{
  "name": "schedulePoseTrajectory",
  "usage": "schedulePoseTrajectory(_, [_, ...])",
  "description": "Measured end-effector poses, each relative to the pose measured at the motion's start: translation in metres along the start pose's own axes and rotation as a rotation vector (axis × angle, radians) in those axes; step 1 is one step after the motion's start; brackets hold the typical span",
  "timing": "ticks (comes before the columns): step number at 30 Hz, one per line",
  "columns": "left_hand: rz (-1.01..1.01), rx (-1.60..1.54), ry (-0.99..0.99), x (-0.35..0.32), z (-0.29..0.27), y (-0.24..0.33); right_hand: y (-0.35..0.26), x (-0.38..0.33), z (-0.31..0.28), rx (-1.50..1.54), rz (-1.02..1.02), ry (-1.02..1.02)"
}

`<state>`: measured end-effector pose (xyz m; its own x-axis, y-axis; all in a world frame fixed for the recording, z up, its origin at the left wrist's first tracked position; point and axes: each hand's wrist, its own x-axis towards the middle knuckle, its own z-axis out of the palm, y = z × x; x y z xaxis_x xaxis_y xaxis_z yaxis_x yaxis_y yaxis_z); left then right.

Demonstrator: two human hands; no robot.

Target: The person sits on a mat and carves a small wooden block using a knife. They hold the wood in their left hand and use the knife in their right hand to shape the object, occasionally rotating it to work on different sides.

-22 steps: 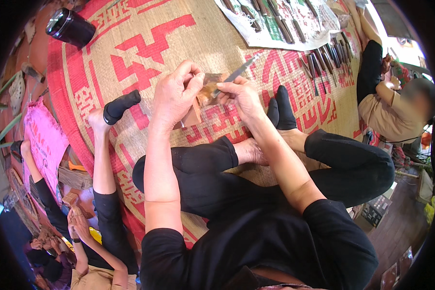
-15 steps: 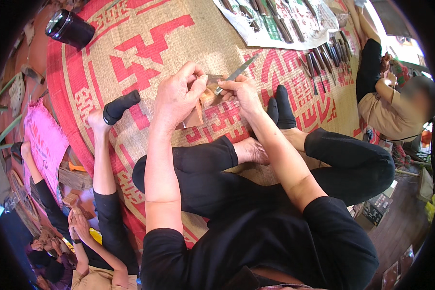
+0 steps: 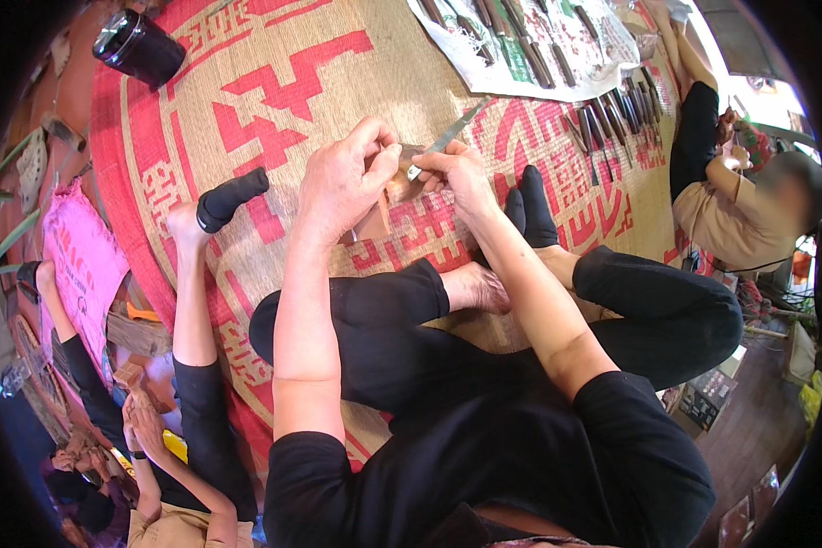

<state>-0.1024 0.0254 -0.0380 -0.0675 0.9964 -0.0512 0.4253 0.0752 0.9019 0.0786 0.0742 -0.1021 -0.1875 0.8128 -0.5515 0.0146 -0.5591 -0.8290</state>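
Above a red-patterned woven straw mat [image 3: 274,110], the left hand [image 3: 342,178] pinches a small brown wooden piece [image 3: 400,185]; the right hand [image 3: 457,169], just beside it, grips a slim metal blade [image 3: 447,139] angled up-right.

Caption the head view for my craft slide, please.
Left hand grips a small wooden piece while right hand works a metal blade.

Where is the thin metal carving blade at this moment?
In the head view, the thin metal carving blade is upper centre, held in the right hand, pointing up-right over the red-patterned woven mat, beside the left hand.
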Motion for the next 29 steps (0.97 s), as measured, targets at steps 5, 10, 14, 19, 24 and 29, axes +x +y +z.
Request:
schedulePoseTrajectory(5, [-0.006, -0.008, 0.011, 0.000, -0.004, -0.003, -0.007, -0.019, 0.018, 0.107, 0.018, -0.062])
schedulePoseTrajectory(10, [-0.032, -0.020, -0.030, -0.001, 0.000, 0.001, 0.004, -0.014, 0.017, 0.061, 0.014, -0.070])
schedulePoseTrajectory(14, [-0.013, -0.007, -0.015, -0.001, -0.001, -0.002, 0.000, -0.004, 0.007, 0.056, 0.015, -0.001])
schedulePoseTrajectory(19, [-0.034, -0.055, -0.008, 0.000, -0.004, -0.004, -0.002, -0.021, 0.020, 0.114, 0.005, -0.068])
schedulePoseTrajectory(24, [-0.026, -0.014, -0.025, -0.002, -0.003, 0.000, 0.000, -0.013, 0.012, 0.010, 0.003, -0.010])
schedulePoseTrajectory(29, [-0.021, -0.035, -0.008, 0.000, -0.006, -0.009, 0.005, -0.011, 0.006, 0.120, -0.013, -0.033])
